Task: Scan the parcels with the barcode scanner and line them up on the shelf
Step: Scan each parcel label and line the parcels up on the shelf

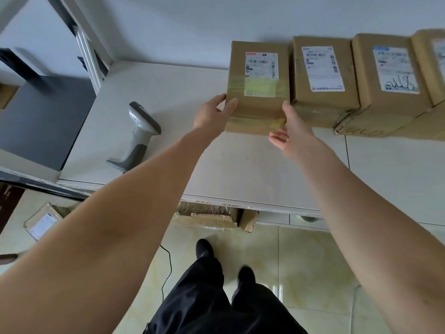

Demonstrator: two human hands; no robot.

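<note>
Wearing loose black trousers point(212, 300), the fabric falling in soft folds over both legs, and dark rounded-toe shoes point(204, 248), one showing ahead of the other. Going bare from the forearms point(134, 213) down, no sleeves, watch, rings or gloves showing on either the left hand point(212, 114) or the right hand point(292, 133).

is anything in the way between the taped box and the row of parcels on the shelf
Nothing visible. The taped box, with both hands at its near corners, already sits flush beside the next parcel, against the wall.
</note>
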